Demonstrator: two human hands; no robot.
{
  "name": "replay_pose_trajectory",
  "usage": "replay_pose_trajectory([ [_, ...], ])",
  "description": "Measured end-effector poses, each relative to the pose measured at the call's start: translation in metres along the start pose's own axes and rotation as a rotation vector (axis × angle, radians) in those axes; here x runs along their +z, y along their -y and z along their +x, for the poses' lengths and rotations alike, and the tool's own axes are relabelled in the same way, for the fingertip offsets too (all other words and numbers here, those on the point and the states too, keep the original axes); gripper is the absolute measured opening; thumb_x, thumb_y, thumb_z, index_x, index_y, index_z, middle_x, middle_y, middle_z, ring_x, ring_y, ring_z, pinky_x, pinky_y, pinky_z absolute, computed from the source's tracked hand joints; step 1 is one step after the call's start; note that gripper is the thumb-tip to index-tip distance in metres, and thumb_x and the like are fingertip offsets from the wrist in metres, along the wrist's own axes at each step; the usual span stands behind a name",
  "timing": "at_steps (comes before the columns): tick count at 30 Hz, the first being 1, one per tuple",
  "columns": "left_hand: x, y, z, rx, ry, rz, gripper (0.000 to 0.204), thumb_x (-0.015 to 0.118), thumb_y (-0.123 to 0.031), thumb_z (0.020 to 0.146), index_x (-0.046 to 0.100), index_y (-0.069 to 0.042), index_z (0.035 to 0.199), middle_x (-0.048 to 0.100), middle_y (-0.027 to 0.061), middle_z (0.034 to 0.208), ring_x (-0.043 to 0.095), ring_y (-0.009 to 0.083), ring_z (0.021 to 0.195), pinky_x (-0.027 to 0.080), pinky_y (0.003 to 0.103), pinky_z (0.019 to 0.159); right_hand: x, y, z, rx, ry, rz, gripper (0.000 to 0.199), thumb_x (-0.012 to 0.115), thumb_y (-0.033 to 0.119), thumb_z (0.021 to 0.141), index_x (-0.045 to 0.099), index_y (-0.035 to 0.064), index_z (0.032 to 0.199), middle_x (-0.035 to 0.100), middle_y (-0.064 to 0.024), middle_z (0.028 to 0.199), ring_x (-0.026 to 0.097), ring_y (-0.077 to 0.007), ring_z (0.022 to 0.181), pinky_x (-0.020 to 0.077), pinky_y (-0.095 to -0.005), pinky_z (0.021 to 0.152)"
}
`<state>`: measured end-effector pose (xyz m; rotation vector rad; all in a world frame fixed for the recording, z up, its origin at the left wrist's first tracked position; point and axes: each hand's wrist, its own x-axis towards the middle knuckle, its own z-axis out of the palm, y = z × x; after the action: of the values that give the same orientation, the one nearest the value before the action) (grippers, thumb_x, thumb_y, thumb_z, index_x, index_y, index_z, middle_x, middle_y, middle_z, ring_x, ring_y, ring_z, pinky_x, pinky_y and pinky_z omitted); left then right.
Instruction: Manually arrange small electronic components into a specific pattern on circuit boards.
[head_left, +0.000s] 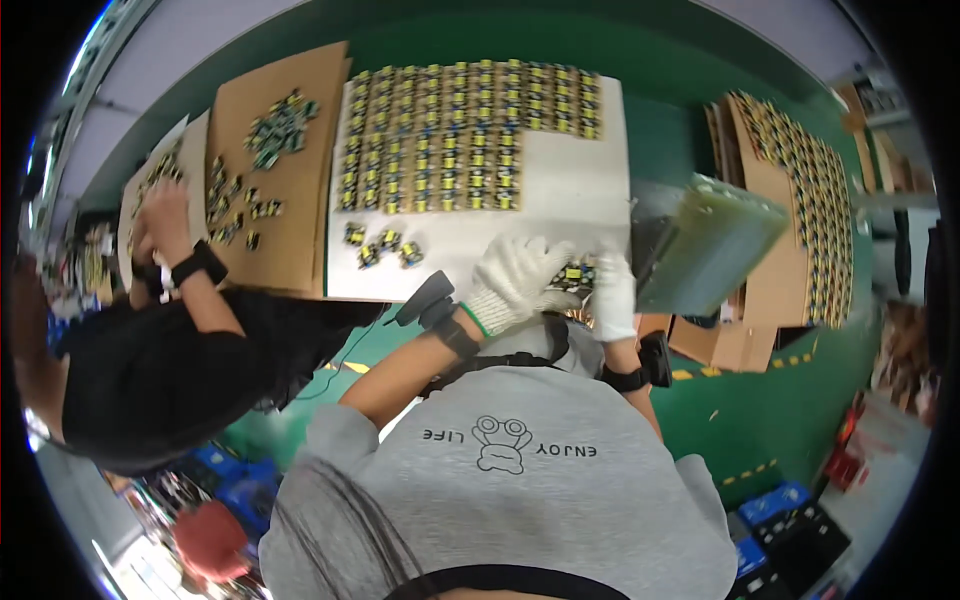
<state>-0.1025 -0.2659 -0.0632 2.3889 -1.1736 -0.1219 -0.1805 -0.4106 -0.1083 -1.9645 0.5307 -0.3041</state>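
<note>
Both my hands wear white knit gloves and meet at the near edge of a white sheet (560, 190). My left hand (515, 275) and my right hand (612, 295) together grip a small yellow-and-black electronic part (576, 272). Rows of the same parts (450, 130) cover the far half of the sheet. Three loose ones (385, 248) lie on its near left. Each of my wrists carries a black strapped device.
A brown cardboard sheet (300, 200) to the left holds scattered parts. A co-worker in black reaches a hand (165, 215) over another sheet at far left. A stack of pale green trays (715, 245) and cardboard sheets with parts (800, 180) stand on the right. The table is green.
</note>
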Motion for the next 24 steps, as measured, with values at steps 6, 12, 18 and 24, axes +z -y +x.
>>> replay_pose_trajectory([
  [6, 0.001, 0.044, -0.053, -0.372, -0.017, 0.043, 0.053, 0.066, -0.050, 0.067, 0.059, -0.016, 0.107, 0.060, 0.0084, 0.081, 0.059, 0.0256, 0.074, 0.046, 0.037, 0.068, 0.104, -0.037, 0.027, 0.151, 0.391, 0.167, 0.056, 0.044, 0.046, 0.092, 0.054, -0.0054, 0.110, 0.060, -0.0216, 0.101, 0.056, -0.0291, 0.093, 0.0432, -0.0346, 0.083],
  [12, 0.004, 0.060, -0.090, -0.648, -0.039, 0.092, 0.059, 0.067, -0.048, 0.068, 0.056, -0.014, 0.114, 0.061, 0.0121, 0.085, 0.060, 0.0279, 0.080, 0.047, 0.037, 0.070, 0.138, -0.001, 0.030, 0.273, 0.664, 0.207, 0.053, 0.038, 0.045, 0.094, 0.052, -0.0007, 0.116, 0.060, -0.0161, 0.094, 0.058, -0.0269, 0.077, 0.0454, -0.0372, 0.073],
  [18, 0.021, 0.075, -0.103, -0.786, -0.241, -0.032, 0.056, 0.065, -0.044, 0.073, 0.049, -0.010, 0.115, 0.058, 0.0143, 0.103, 0.058, 0.0285, 0.086, 0.043, 0.040, 0.074, 0.146, 0.006, 0.046, -0.384, 0.619, -0.316, 0.034, 0.048, 0.033, 0.089, 0.059, 0.0045, 0.104, 0.061, -0.0200, 0.094, 0.060, -0.0334, 0.075, 0.0478, -0.0415, 0.063],
  [24, 0.035, 0.074, -0.094, -0.603, -0.226, 0.260, 0.055, 0.070, -0.030, 0.067, 0.049, -0.008, 0.112, 0.056, 0.0106, 0.088, 0.054, 0.0324, 0.087, 0.042, 0.042, 0.078, 0.116, 0.056, 0.037, -0.288, 0.399, -0.414, 0.037, 0.049, 0.040, 0.088, 0.059, 0.0071, 0.101, 0.062, -0.0223, 0.081, 0.061, -0.0362, 0.073, 0.0477, -0.0447, 0.065],
])
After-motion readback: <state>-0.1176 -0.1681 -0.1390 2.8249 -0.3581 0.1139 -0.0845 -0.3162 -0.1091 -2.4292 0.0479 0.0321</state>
